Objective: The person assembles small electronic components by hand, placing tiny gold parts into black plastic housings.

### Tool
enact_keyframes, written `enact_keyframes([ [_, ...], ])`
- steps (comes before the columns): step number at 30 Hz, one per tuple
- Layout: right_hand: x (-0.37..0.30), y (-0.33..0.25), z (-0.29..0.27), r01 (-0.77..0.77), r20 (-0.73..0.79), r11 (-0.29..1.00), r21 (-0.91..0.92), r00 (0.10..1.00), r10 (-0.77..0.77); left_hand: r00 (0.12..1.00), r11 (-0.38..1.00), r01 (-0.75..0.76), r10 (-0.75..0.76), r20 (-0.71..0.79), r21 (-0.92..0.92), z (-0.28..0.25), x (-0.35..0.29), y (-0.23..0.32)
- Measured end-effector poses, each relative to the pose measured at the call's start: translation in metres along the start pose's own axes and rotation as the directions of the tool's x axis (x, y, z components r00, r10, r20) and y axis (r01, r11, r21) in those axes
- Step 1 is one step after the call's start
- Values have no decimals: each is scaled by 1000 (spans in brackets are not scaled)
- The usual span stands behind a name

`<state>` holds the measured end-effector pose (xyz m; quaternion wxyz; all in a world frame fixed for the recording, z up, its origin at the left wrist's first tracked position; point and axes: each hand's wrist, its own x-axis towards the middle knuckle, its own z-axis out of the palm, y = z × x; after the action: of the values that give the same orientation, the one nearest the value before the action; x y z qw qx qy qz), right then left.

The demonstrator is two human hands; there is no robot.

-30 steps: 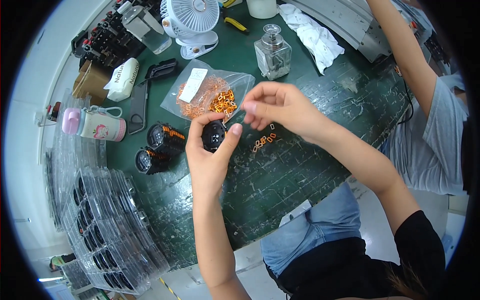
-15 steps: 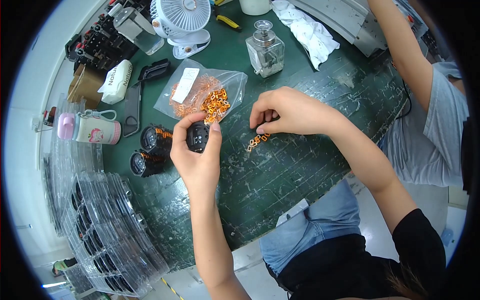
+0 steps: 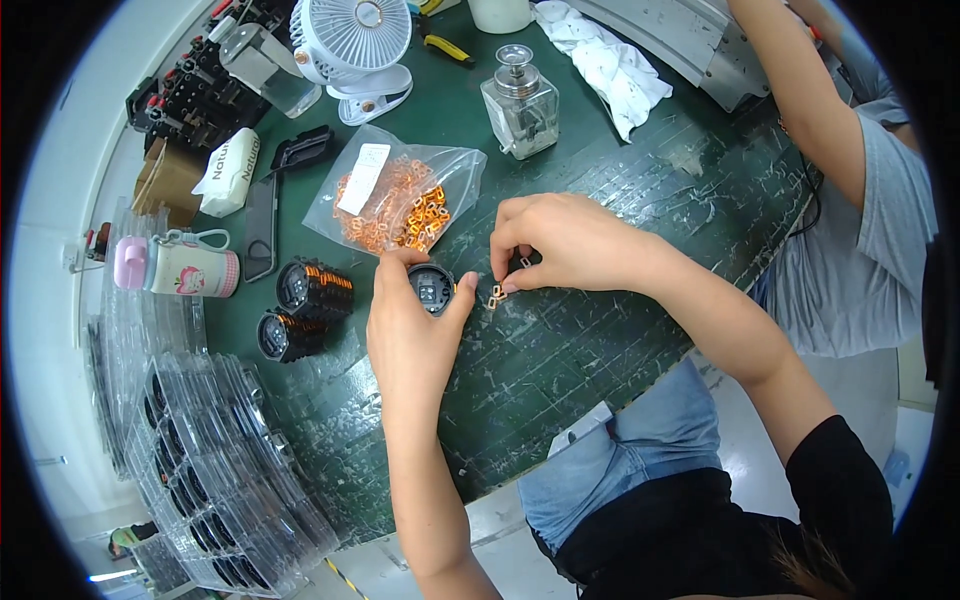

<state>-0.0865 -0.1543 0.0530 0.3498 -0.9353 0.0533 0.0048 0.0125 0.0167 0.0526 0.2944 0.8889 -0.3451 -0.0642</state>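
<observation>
your left hand point(image 3: 410, 335) comes up from the lower edge and has its fingers wrapped around a small round black part point(image 3: 431, 287), held face up just above the green counter point(image 3: 600, 340). your right hand point(image 3: 555, 240) reaches in from the right; its fingers are pinched narrow on a small copper coil piece point(image 3: 495, 295), which hangs just beside the round black part, close to your left thumb. whether the piece touches the part cannot be told.

to the left of your left hand, two more round black parts with copper windings point(image 3: 300, 305) lie on the counter, side by side. nearer the lower left edge, stacks of clear plastic trays point(image 3: 200, 450) run along the counter's rim.

just beyond your hands lies a clear plastic bag point(image 3: 395, 195) filled with copper coil pieces, with a white label on it. left of the bag a dark phone point(image 3: 262, 225) lies flat, and further left a pink and white bottle point(image 3: 175, 268) lies on its side.

farther back stand a glass dispenser bottle point(image 3: 518, 105), a white desk fan point(image 3: 352, 45) and a crumpled white cloth point(image 3: 610, 65). on the far right another person's arm point(image 3: 800, 100) reaches across the counter, well apart from your hands.
</observation>
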Motion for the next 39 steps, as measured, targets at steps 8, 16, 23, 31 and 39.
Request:
enact_keyframes([
  [8,0,1,3,22,14,999,-35,1000,-21,989,958,-136,145,-17,253,-1,-2,-3],
  [16,-1,1,5,32,-7,999,-40,999,-33,974,940,-214,225,-10,266,-10,-2,-12],
  [23,0,1,5,37,-10,999,-36,999,-38,970,970,-224,213,114,97,-28,-3,-9],
  [31,0,-1,5,31,-5,998,-45,999,-32,972,959,-232,221,81,163,-28,0,-14],
  [39,-1,0,6,35,-10,998,-53,999,-35,977,940,-210,214,15,270,-27,-1,-12],
])
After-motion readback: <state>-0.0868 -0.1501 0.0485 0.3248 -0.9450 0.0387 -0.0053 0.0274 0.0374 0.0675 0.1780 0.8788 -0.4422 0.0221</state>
